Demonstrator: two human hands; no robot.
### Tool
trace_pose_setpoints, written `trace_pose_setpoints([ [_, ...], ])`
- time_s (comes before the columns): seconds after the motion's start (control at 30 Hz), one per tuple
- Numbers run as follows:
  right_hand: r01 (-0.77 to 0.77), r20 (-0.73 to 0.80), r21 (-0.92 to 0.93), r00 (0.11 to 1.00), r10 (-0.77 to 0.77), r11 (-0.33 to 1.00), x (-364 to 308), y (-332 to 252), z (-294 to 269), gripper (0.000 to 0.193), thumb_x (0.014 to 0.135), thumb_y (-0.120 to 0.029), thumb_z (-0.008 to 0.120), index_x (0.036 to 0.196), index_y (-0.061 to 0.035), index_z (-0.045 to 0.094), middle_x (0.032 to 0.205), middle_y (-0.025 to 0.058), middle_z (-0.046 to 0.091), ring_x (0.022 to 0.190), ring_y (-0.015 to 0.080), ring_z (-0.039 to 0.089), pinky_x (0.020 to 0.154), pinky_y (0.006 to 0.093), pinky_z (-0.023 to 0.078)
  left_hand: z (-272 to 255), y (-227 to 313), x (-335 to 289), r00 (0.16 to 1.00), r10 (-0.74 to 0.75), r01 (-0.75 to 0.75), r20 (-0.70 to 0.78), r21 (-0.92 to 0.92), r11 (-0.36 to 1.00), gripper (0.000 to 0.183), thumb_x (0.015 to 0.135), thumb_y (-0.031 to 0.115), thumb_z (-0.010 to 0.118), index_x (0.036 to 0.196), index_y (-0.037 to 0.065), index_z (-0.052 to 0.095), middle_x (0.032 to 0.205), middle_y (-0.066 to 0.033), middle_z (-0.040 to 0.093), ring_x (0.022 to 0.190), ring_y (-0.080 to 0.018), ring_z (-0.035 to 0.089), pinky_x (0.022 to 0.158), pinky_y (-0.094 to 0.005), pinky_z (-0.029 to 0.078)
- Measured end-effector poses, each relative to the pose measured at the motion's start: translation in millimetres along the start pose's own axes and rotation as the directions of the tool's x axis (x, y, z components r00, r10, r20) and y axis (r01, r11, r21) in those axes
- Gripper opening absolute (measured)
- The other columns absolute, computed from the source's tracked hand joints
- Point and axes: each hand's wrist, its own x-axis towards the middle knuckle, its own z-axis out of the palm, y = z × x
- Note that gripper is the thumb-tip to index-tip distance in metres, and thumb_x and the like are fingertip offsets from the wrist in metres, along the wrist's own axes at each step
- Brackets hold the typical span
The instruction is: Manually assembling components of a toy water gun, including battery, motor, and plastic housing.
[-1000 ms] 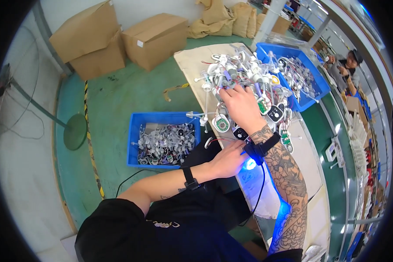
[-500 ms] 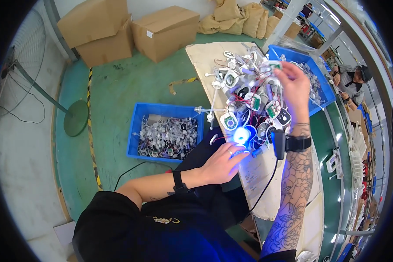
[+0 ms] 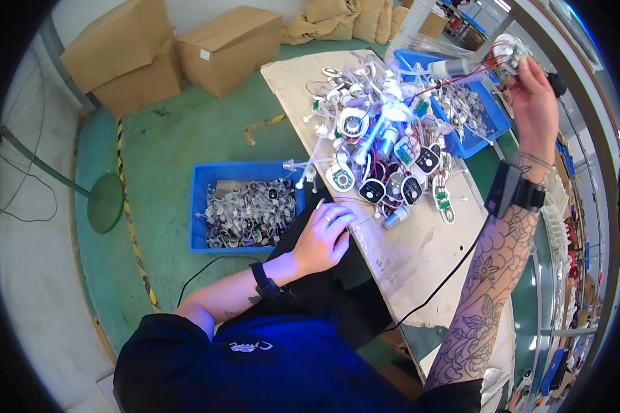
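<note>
My right hand (image 3: 534, 96) is raised at the upper right, its fingers closed on a whitish wired circuit-board part (image 3: 510, 55). Red wires run leftward from this part toward the heap, past a greyish cylinder (image 3: 450, 68). My left hand (image 3: 320, 237) rests at the near left edge of the table, thumb apart from the fingers, and appears to hold nothing. Beyond it lies a tangled heap of white wired parts with green circuit boards (image 3: 406, 151), some with black oval faces (image 3: 428, 159). A bright blue light (image 3: 396, 112) glows within the heap.
The pale worktable (image 3: 420, 275) carries the heap. One blue bin (image 3: 197, 206) of similar parts stands on the floor at left; another (image 3: 492, 134) is beyond the table. Cardboard boxes (image 3: 227, 48), sacks (image 3: 365, 20) and a fan base (image 3: 106, 202) stand farther off. A black cable (image 3: 434, 292) crosses the table.
My right hand has lifted the circuit-board part up and right, away from the heap, pulling its red wires out. My left hand has drawn back from the glowing light to the table edge.
</note>
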Motion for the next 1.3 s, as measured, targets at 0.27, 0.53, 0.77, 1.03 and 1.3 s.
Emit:
trace_pose_setpoints([
  [0.27,-0.005,-0.152,-0.032,0.988,0.000,0.999,-4.6,-32.0,-46.4,0.032,0.100,-0.009,0.068,0.129,0.0040,0.062,0.111,0.0085,0.069,0.096,0.0157,0.062,0.083,0.0311,0.052,-5.6,-22.0,46.7,0.958,0.011,0.003,-0.286,0.050,0.999,0.037,0.081,0.000,0.071,0.115,-0.001,0.059,0.114,-0.0200,0.059,0.108,-0.0387,0.057,0.097,-0.0449,0.046],
  [0.53,-0.025,-0.356,0.035,0.934,0.036,0.999,-32.2,15.3,-145.4,0.020,0.098,-0.009,0.069,0.117,-0.0012,0.066,0.103,0.0077,0.072,0.086,0.0151,0.064,0.078,0.0296,0.053,-7.3,-15.9,158.3,0.955,0.206,-0.181,-0.212,0.129,0.975,0.041,0.085,0.013,0.072,0.122,0.001,0.062,0.120,-0.0179,0.060,0.111,-0.0376,0.056,0.098,-0.0460,0.044],
  [0.77,-0.210,-0.630,-0.235,0.777,0.016,0.949,-107.6,51.6,-131.4,0.027,0.089,-0.008,0.078,0.114,0.0003,0.072,0.097,0.0054,0.075,0.079,0.0121,0.065,0.066,0.0250,0.051,34.3,5.4,211.6,0.989,0.111,-0.144,0.097,0.480,0.866,0.047,0.072,0.012,0.075,0.118,0.004,0.065,0.124,-0.0156,0.059,0.119,-0.0344,0.051,0.098,-0.0486,0.041],
  [1.03,-0.147,-0.505,-0.235,0.863,0.009,0.961,-195.3,65.5,-92.8,0.027,0.091,-0.008,0.077,0.115,0.0028,0.071,0.097,0.0050,0.075,0.081,0.0082,0.065,0.068,0.0249,0.049,15.9,-1.3,241.7,0.930,0.166,-0.318,0.327,0.494,0.809,0.032,0.077,0.007,0.074,0.108,0.011,0.071,0.111,-0.0109,0.062,0.113,-0.0326,0.054,0.094,-0.0459,0.044],
  [1.3,-0.156,-0.386,-0.184,0.920,0.075,0.970,-216.6,59.3,-55.6,0.028,0.093,-0.010,0.074,0.118,0.0022,0.070,0.102,0.0074,0.076,0.087,0.0103,0.067,0.072,0.0262,0.051,-23.4,-7.3,248.0,0.734,0.271,-0.461,0.623,0.163,0.873,0.014,0.080,0.006,0.073,0.088,0.006,0.061,0.091,-0.0101,0.063,0.091,-0.0337,0.058,0.088,-0.0443,0.046],
])
